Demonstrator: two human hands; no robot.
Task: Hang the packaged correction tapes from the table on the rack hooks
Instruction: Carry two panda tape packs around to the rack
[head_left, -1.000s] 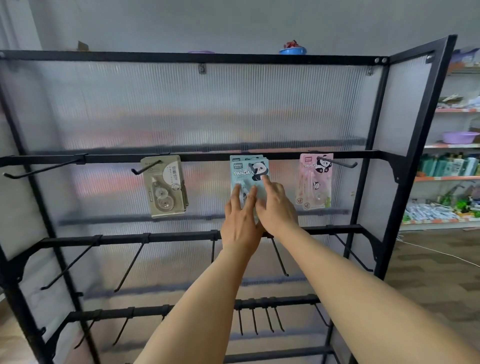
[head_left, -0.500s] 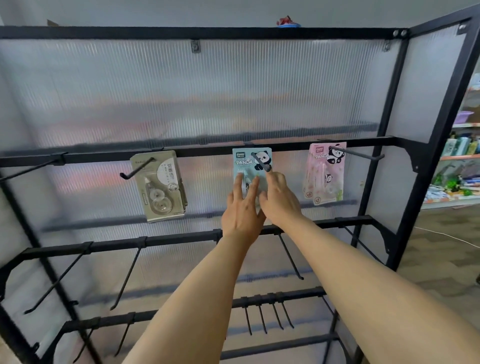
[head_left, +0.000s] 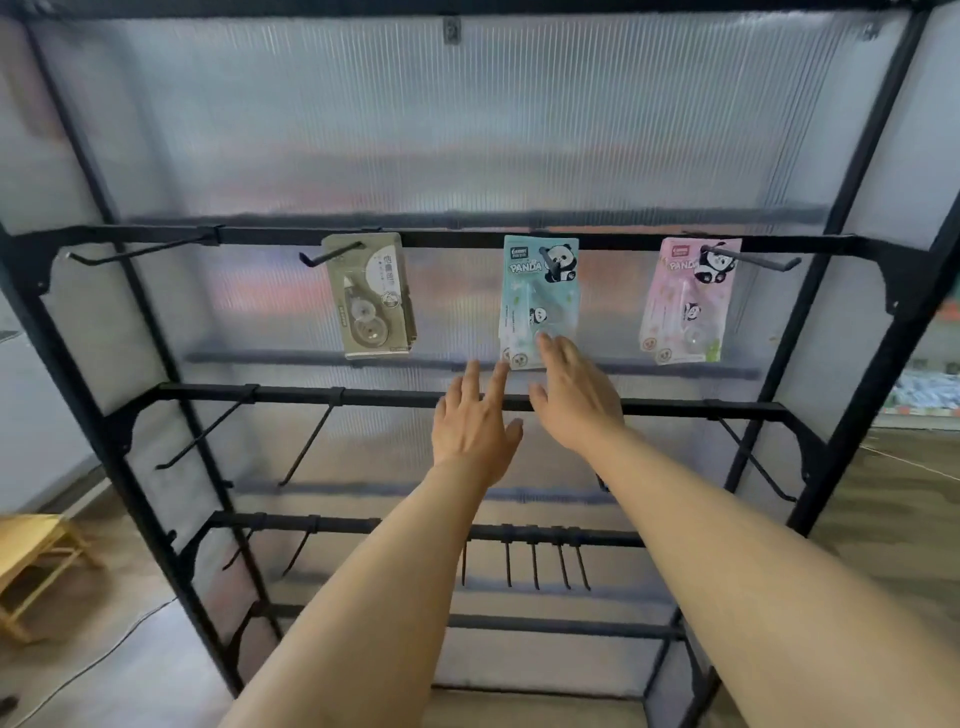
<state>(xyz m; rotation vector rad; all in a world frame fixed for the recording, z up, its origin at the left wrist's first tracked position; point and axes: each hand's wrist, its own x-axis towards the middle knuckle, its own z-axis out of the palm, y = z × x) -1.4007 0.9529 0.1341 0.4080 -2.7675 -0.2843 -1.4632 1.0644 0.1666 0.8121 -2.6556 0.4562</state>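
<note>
Both hands spread, holding nothing: left hand (head_left: 475, 423) just below the blue pack (head_left: 537, 301), right hand (head_left: 574, 397) with fingertips at the pack's bottom edge; contact unclear. Blue pack hangs on its hook (head_left: 550, 258), between the grey pack (head_left: 373, 296) and pink pack (head_left: 688, 299). Looks like release. Pull hands straight back and down, don't snag the pack. Watch the bar (head_left: 363, 396) below the blue pack; open room in front.

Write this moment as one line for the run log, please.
blue panda pack: on hook | left hand: open, empty | right hand: open, at pack's lower edge
</note>
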